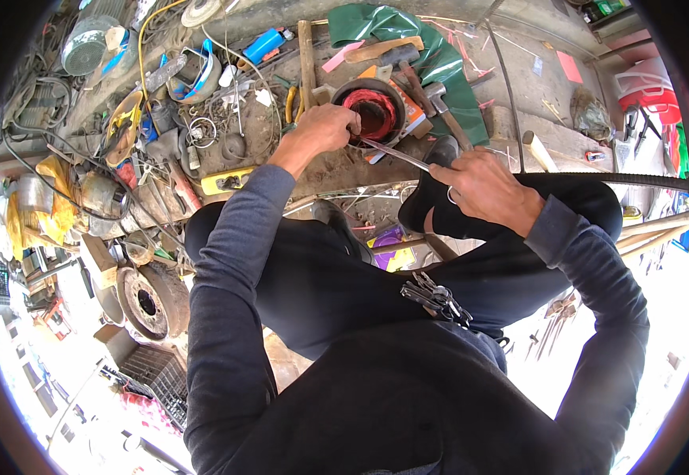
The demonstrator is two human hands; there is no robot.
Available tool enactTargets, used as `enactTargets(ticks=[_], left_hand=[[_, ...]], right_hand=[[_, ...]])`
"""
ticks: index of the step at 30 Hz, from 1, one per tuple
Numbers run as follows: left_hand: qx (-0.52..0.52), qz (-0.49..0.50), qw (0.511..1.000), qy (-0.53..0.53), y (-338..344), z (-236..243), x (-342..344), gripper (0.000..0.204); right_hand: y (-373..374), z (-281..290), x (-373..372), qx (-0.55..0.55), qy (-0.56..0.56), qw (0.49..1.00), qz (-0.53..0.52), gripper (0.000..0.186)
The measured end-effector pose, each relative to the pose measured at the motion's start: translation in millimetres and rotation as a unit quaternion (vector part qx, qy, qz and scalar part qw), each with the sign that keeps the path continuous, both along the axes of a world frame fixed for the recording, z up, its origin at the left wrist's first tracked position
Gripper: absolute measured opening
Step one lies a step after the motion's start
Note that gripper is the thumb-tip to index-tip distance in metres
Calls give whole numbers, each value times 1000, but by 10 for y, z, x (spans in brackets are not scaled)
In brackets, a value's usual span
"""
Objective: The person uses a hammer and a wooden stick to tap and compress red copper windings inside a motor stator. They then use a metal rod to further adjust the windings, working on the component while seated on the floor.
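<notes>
My left hand (pixel 324 128) reaches forward and grips the near rim of a round black container (pixel 392 89) that holds a coil of red wire (pixel 371 108). My right hand (pixel 479 184) rests over my raised right knee with its fingers closed on a thin shiny metal strip (pixel 396 153), which runs from that hand up to the container beside my left hand. Both forearms wear dark blue-grey sleeves. I sit crouched in black clothes, and a bunch of keys (pixel 435 298) hangs at my waist.
A hammer (pixel 446 107) and green sheet (pixel 408 32) lie behind the container. Left of it are wires, yellow pliers (pixel 291 101), a wooden handle (pixel 306 59), cans and scrap. A rusty wheel (pixel 150 299) sits at lower left. A ribbed steel bar (pixel 637 181) crosses on the right.
</notes>
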State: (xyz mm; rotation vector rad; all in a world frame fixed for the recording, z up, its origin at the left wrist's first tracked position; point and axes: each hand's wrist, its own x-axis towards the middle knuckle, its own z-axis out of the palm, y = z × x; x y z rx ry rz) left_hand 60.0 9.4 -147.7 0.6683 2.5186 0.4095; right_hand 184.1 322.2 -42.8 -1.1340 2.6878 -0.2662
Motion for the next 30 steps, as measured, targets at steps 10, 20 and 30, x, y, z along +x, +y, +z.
enactTargets(ticks=[10,20,30], left_hand=[[-24,9,1000,5,-1,-37,-16,24],[17,-73,994,85,-7,-64,-8,20],[-11,-156,967,200,86,-79,104,29]], right_hand=[[-134,-44,112,-31,-10,999,-35,46],[-69,146,219,-27,-15,997,-75,49],[-68,157,197,-27,17,998,-62,36]])
